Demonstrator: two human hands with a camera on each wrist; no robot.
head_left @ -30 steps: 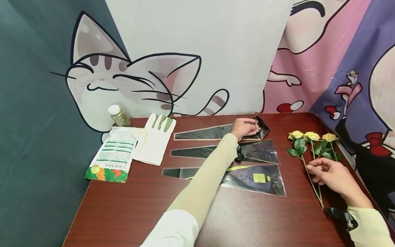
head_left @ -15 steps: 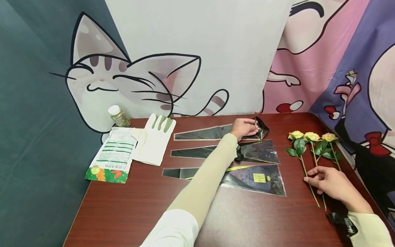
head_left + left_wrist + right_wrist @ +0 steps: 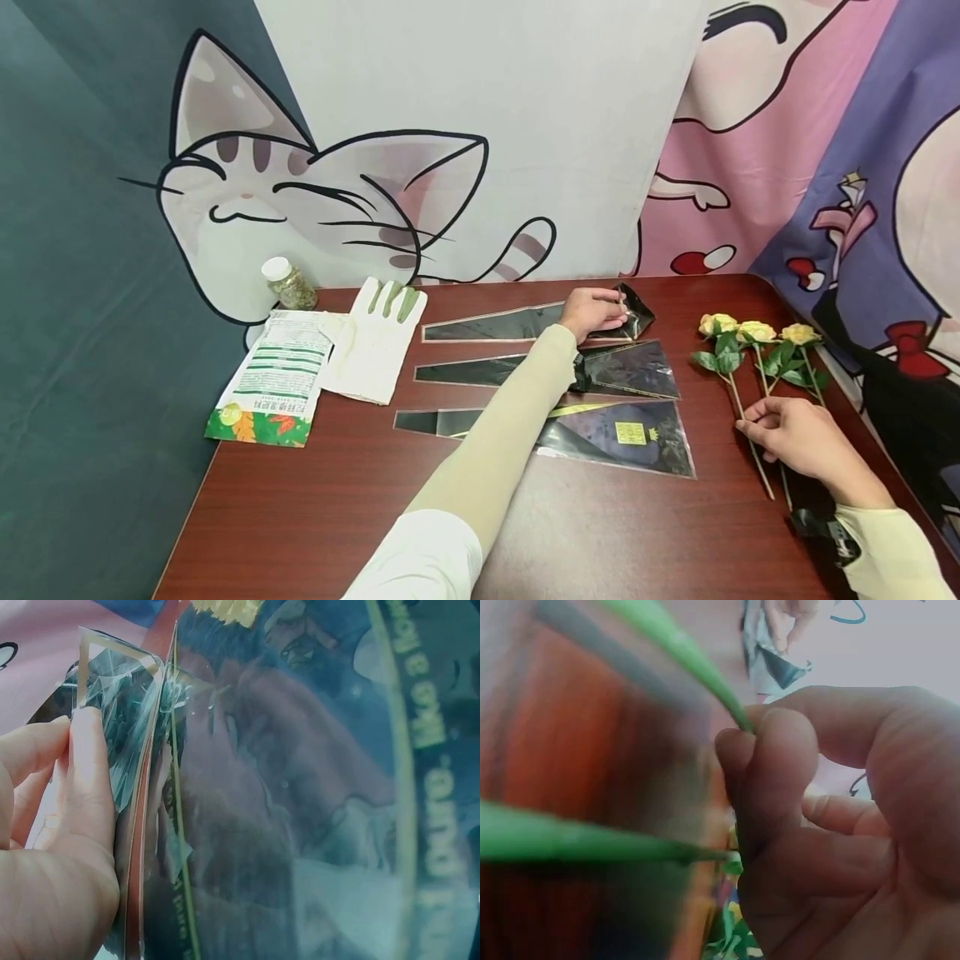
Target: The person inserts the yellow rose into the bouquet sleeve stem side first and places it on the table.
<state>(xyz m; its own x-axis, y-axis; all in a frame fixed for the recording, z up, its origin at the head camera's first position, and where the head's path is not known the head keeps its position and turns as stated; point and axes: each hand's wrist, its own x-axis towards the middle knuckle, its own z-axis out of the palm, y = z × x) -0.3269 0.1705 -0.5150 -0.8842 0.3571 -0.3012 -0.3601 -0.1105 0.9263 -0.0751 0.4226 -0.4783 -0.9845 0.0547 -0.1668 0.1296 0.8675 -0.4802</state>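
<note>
At the table's far side my left hand [image 3: 594, 313] pinches the raised wide mouth of the farthest black flower sleeve [image 3: 491, 322], a flat tapered clear-edged bag. In the left wrist view, thumb and fingers hold the edge of this crinkled film [image 3: 124, 712]. On the right, my right hand [image 3: 806, 437] pinches the leftmost yellow rose [image 3: 717, 326] by its stem. The right wrist view shows that green stem [image 3: 682, 652] between thumb and fingertip, with a second stem [image 3: 577, 841] passing below. A middle rose [image 3: 756, 332] and a right rose [image 3: 800, 334] lie beside it.
Another dark sleeve [image 3: 633, 369] and one with a gold label [image 3: 652, 433] lie nearer, partly under my left forearm. Farther left are white gloves [image 3: 372, 354], a green-and-white packet [image 3: 273, 375] and a white-capped jar [image 3: 292, 287]. Printed cloth [image 3: 480, 83] hangs behind the table.
My right hand has shifted slightly left and parted the leftmost rose's stem from the middle one; their lower ends now stand apart. The left hand keeps its place on the sleeve.
</note>
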